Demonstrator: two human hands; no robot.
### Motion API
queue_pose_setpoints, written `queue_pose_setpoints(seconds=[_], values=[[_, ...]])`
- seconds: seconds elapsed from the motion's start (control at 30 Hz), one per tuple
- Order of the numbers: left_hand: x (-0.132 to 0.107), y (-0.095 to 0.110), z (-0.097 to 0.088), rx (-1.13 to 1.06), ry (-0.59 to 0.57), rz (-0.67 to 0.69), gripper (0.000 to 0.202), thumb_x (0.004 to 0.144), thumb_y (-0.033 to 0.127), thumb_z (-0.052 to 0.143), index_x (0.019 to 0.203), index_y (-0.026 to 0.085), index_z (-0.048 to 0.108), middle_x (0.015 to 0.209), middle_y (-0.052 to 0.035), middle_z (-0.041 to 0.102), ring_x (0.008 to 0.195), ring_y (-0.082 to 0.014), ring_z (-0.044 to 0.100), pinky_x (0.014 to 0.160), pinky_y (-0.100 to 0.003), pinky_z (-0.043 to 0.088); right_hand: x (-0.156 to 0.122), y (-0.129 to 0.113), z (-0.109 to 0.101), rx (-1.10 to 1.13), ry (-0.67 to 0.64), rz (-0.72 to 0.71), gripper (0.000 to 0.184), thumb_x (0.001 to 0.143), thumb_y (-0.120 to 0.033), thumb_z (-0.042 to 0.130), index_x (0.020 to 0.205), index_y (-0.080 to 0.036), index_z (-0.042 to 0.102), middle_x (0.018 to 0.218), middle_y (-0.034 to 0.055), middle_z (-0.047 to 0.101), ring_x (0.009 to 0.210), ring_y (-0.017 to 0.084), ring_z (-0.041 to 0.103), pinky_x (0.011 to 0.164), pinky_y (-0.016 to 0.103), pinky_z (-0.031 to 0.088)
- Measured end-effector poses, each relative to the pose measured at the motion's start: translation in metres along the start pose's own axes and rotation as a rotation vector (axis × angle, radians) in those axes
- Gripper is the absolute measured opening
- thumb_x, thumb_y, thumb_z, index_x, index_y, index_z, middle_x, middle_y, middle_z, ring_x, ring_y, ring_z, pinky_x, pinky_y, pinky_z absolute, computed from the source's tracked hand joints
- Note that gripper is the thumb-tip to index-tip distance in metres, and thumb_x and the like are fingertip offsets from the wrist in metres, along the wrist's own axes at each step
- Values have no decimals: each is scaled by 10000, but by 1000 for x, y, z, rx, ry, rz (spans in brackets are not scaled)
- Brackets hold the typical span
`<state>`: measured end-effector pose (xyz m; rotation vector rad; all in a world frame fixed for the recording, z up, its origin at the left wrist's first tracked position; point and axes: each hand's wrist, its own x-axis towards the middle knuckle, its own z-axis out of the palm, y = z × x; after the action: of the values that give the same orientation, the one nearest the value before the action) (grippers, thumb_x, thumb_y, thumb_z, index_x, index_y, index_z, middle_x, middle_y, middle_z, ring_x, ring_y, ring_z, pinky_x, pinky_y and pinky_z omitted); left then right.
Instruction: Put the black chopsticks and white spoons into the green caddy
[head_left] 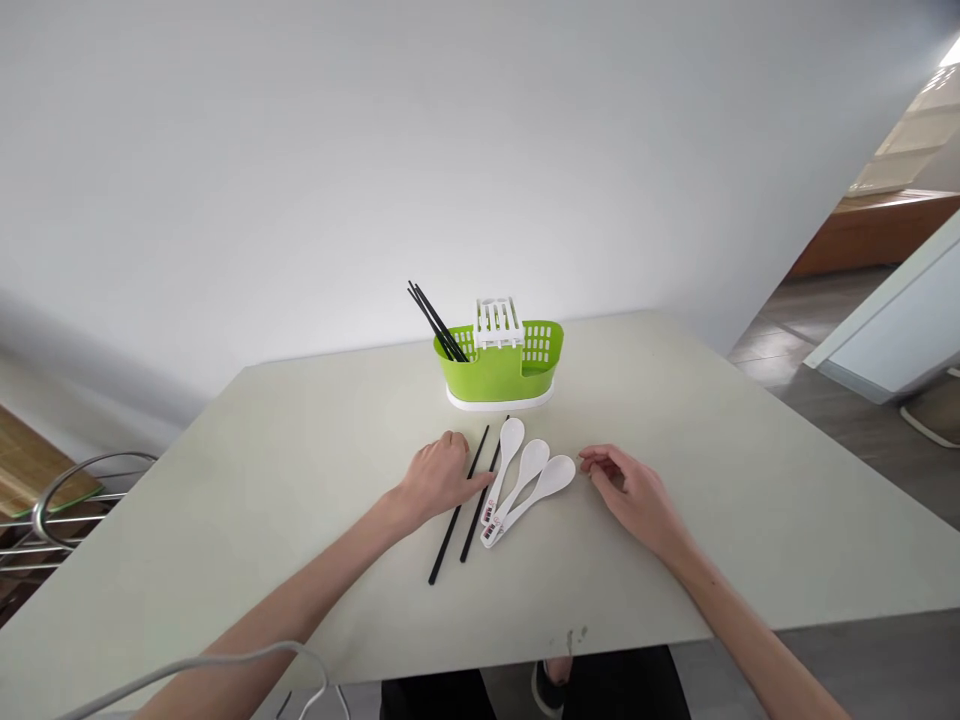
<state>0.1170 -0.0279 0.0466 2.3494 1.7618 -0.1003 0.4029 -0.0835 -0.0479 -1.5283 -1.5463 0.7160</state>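
Observation:
A green cutlery holder [501, 372] with a white insert stands on the pale table [300, 470]; several black chopsticks [435, 322] lean in its left compartment. In front of it lie two black chopsticks [459, 508] and three white spoons [525, 478] fanned out side by side. My left hand [439, 478] rests on the table with its fingertips touching the loose chopsticks, fingers curled down. My right hand [630, 492] lies just right of the spoons, fingers bent and pinched together near the rightmost spoon's bowl, holding nothing I can see.
A plain white wall rises behind the table. A metal rack [52, 510] stands at the lower left. A white cable [225, 665] hangs at the bottom edge. Wooden flooring and a doorway show at the right.

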Motion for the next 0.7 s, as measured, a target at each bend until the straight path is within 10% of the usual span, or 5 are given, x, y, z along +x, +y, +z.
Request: queue_pose_setpoints(seconds=[0.5, 0.7], values=[[-8, -12, -31, 375, -106, -57, 342, 875, 27, 472, 1003, 131, 771, 969, -204, 754, 984, -345, 742, 783, -384, 518, 0, -3, 0, 14, 2, 3, 251, 927, -362, 520, 1082, -255, 685, 1033, 47, 769, 881, 211, 684, 819, 353, 522], [-24, -41, -70, -120, 107, -48, 196, 929, 238, 601, 899, 208, 792, 926, -84, 813, 893, -282, 780, 803, -343, 554, 1, -2, -2, 28, -3, 18, 259, 931, -371, 517, 1086, -254, 688, 1027, 48, 770, 882, 214, 687, 806, 355, 530]])
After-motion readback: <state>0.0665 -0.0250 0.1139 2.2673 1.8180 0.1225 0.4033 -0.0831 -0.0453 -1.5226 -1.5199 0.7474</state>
